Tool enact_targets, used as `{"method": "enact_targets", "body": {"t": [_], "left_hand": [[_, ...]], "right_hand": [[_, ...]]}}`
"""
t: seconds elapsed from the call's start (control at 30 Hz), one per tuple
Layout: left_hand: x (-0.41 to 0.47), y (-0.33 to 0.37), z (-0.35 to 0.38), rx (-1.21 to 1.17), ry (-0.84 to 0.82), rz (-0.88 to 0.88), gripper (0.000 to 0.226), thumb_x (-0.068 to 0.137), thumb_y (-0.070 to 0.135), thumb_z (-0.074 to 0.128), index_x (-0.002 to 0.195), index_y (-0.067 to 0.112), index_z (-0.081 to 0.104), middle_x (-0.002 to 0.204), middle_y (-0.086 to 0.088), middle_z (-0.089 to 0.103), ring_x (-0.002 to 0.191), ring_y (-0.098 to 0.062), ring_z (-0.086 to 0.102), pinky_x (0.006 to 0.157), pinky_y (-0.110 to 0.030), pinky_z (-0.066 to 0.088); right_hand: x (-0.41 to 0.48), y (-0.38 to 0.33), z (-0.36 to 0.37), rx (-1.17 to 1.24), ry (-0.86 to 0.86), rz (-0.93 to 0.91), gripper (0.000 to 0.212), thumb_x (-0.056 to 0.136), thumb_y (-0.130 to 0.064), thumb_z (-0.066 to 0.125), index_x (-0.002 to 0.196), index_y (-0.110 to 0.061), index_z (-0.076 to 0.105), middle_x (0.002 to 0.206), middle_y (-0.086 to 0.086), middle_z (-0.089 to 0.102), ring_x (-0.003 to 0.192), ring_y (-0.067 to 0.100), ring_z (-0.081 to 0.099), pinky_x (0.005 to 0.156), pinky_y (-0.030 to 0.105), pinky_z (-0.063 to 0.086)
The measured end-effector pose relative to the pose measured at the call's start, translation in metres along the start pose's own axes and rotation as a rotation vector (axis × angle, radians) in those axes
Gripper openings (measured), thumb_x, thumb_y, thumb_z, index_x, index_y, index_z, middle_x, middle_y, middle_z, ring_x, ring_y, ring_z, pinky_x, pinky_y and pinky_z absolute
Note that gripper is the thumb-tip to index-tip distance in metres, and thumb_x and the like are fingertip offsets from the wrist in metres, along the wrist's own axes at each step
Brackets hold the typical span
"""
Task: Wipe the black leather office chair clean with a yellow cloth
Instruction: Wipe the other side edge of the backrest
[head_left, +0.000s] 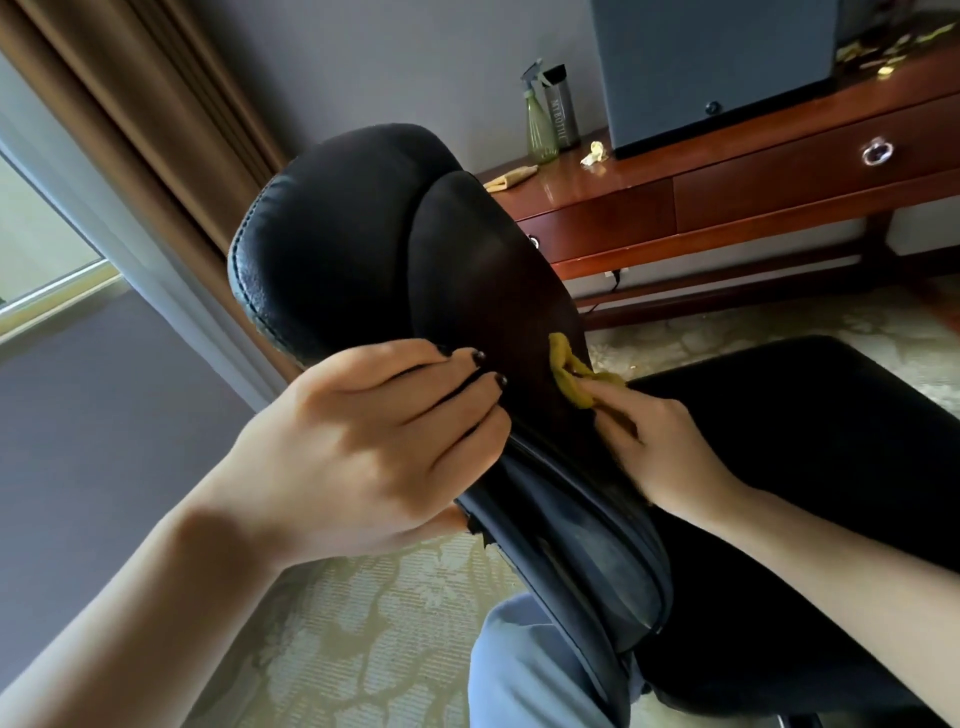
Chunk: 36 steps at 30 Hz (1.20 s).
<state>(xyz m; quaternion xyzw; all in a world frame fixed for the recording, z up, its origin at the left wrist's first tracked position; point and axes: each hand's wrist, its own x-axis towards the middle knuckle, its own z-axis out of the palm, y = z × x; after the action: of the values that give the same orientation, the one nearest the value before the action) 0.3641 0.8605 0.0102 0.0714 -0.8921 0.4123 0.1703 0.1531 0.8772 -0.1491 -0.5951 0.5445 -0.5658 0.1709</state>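
Gripping the edge of the black chair (337, 249) to keep it steady, the left hand (363, 452) curled tight while the right hand (660, 447) held the bunched yellow cloth (569, 376) against the chair's back to rub it.

a reddish wooden tabletop (649, 174) with drawers stands against the grey wall. on it a green spray bottle (541, 130) stands just beside a grey bottle (563, 111) with a black cap. a folded tan cloth (511, 178) lies left of them, a crumpled pale scrap (595, 153) right, near a dark grey box (717, 73). a brown curtain (130, 104) hangs above patterned carpet (363, 623).
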Motion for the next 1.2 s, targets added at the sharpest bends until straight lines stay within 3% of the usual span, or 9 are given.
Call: {"method": "enact_targets", "body": {"t": [0.13,0.3,0.6,0.73,0.9,0.97,1.07,1.13,1.2], "left_hand": [[-0.002,-0.002,0.007,-0.027,0.005,-0.023,0.028,0.086,0.038,0.050,0.103,0.016,0.048,0.104,0.003,0.038,0.095,-0.014,0.044,0.089,-0.029,0.031],[-0.003,-0.004,0.008,-0.031,0.006,-0.011,0.029,0.086,0.038,0.049,0.103,0.016,0.047,0.103,0.003,0.038,0.093,-0.014,0.043,0.087,-0.028,0.031],[0.001,-0.004,0.000,0.023,0.033,0.055,0.027,0.083,0.034,0.051,0.098,0.013,0.058,0.100,0.002,0.036,0.090,-0.015,0.042,0.084,-0.029,0.031],[-0.001,-0.007,-0.001,0.063,-0.037,0.070,0.034,0.083,0.037,0.053,0.089,0.012,0.074,0.101,0.002,0.036,0.092,-0.014,0.042,0.086,-0.029,0.031],[-0.007,-0.009,0.007,0.063,-0.102,0.059,0.029,0.085,0.039,0.059,0.094,0.015,0.074,0.105,0.004,0.038,0.095,-0.013,0.043,0.088,-0.029,0.031],[-0.013,-0.010,0.011,0.058,-0.138,0.039,0.032,0.086,0.043,0.062,0.102,0.017,0.073,0.109,0.006,0.039,0.100,-0.011,0.044,0.093,-0.027,0.029],[-0.016,-0.010,0.016,0.047,-0.155,0.011,0.037,0.086,0.045,0.062,0.107,0.016,0.071,0.113,0.006,0.040,0.104,-0.012,0.045,0.096,-0.028,0.029],[-0.015,-0.009,0.018,0.037,-0.161,-0.003,0.038,0.087,0.045,0.061,0.109,0.016,0.070,0.114,0.005,0.041,0.105,-0.013,0.045,0.096,-0.028,0.029],[-0.015,-0.009,0.018,0.022,-0.168,-0.017,0.038,0.088,0.045,0.060,0.110,0.016,0.069,0.115,0.005,0.042,0.105,-0.014,0.046,0.099,-0.027,0.027]], "right_hand": [[0.006,0.031,0.003,-0.016,-0.058,0.232,0.043,0.097,-0.005,0.049,0.126,-0.035,0.057,0.100,0.003,0.072,0.093,0.026,0.067,0.087,0.042,0.052],[0.012,0.044,0.011,0.030,-0.125,0.377,0.045,0.100,-0.006,0.038,0.138,-0.030,0.047,0.118,0.000,0.065,0.109,0.013,0.060,0.089,0.019,0.044],[0.014,0.015,0.004,0.131,-0.153,0.449,0.049,0.100,-0.004,0.033,0.141,-0.028,0.045,0.131,0.004,0.057,0.107,0.015,0.058,0.083,0.017,0.046],[-0.003,-0.014,-0.003,0.164,-0.134,0.337,0.051,0.098,0.001,0.036,0.138,-0.028,0.050,0.130,-0.001,0.058,0.115,0.015,0.059,0.102,0.029,0.045],[-0.026,-0.041,-0.010,0.236,-0.135,0.144,0.052,0.097,0.003,0.038,0.129,-0.036,0.052,0.100,-0.010,0.070,0.080,0.016,0.066,0.073,0.018,0.047],[-0.031,-0.048,-0.012,0.248,-0.143,0.081,0.054,0.098,0.002,0.040,0.120,-0.046,0.051,0.072,-0.016,0.067,0.053,0.013,0.050,0.055,0.019,0.037],[-0.033,-0.052,-0.014,0.240,-0.166,-0.003,0.055,0.098,0.003,0.042,0.118,-0.047,0.049,0.060,-0.024,0.058,0.047,0.003,0.040,0.047,0.011,0.032],[-0.032,-0.052,-0.014,0.228,-0.179,-0.061,0.053,0.097,0.006,0.043,0.127,-0.037,0.048,0.088,-0.034,0.064,0.071,-0.005,0.060,0.065,0.005,0.043],[-0.026,-0.048,-0.011,0.214,-0.168,-0.102,0.050,0.095,0.008,0.042,0.135,-0.022,0.047,0.129,-0.020,0.056,0.121,-0.007,0.050,0.099,0.007,0.036]]}}
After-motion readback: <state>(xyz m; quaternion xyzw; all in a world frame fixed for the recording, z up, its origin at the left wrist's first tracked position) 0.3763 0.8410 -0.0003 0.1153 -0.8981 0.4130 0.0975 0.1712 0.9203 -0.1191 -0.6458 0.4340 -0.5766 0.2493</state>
